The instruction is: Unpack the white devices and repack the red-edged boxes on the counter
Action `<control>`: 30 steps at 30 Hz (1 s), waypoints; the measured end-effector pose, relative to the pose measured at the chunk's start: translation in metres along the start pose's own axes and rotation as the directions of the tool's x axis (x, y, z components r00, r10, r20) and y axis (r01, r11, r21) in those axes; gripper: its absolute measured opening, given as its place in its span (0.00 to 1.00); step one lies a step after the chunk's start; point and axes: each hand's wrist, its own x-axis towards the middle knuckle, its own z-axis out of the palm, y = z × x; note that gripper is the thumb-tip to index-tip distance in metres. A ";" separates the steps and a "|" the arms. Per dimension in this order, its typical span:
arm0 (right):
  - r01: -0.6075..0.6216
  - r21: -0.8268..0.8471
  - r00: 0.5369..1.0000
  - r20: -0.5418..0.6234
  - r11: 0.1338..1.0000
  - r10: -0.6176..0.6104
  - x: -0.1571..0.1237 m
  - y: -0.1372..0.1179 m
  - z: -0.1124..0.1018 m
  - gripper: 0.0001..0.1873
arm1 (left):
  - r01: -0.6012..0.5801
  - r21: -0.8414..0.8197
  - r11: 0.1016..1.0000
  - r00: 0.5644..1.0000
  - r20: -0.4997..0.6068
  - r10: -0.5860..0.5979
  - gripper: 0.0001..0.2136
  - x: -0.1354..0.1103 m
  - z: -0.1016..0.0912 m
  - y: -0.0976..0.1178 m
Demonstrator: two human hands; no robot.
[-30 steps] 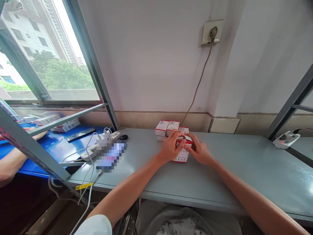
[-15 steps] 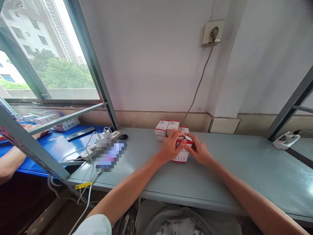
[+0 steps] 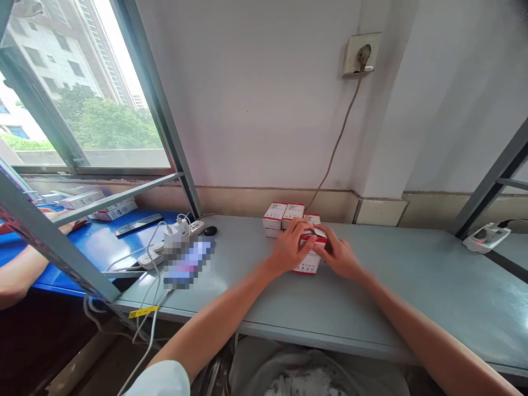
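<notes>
Two hands are meeting over one small box (image 3: 307, 265) in the middle of the grey tabletop (image 3: 412, 286). The box, white with red edges, is standing just in front of the person, and only its lower near face is showing below the fingers.

The left hand (image 3: 289, 250) is reaching in from the left. Its grip is clamping on the box's left side and top, with the fingers curling over the top edge. The right hand (image 3: 340, 256) is pressing in from the right, its grip pinching the box's upper right corner. There a pale flap (image 3: 320, 233) is showing between the fingertips of the two hands.

Both forearms are stretching out bare across the tabletop's near edge, angling toward each other. The wrists are sitting low, close to the surface, and the knuckles are pointing at the wall. Whether the palms are touching the tabletop, I cannot tell.

Just behind the left hand, more boxes (image 3: 276, 214) of the same kind are sitting in a row near the wall, touching one another. Well off to the left, a power strip (image 3: 165, 250) with plugs and white cables is lying near the tabletop's end, with a small black thing (image 3: 210, 230) beside it. Up on the wall, a cord (image 3: 335, 151) is hanging from a socket (image 3: 359, 53) down behind the boxes. At the far left, another person's arm (image 3: 16, 275) is resting by a blue table (image 3: 94, 242).
</notes>
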 end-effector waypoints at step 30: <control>-0.040 0.025 0.999 0.018 0.999 0.039 0.001 0.003 -0.003 0.36 | 0.080 -0.010 0.997 0.995 0.066 -0.079 0.13 0.002 -0.001 0.005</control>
